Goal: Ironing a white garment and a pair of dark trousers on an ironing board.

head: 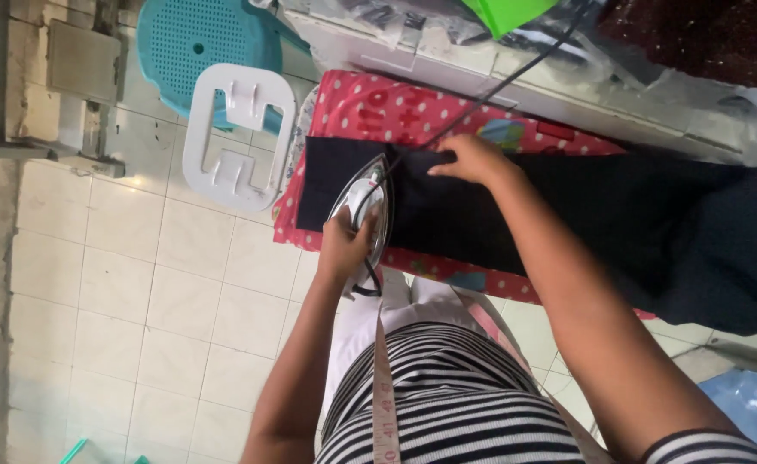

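Soft, even daylight fills the scene, bright without harsh shadows. The pale tiled floor reflects a mild sheen, with a small glare spot near the white plastic stool. The dark fabric reads almost black, its folds lost in underexposure. Focus is slightly soft throughout. The metal iron catches light reflections. Clear plastic sheeting at the top right shows whitish glare. The edges look mildly stretched.

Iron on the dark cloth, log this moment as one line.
left hand: grips iron | right hand: flat on dark cloth | under: red dotted board cover
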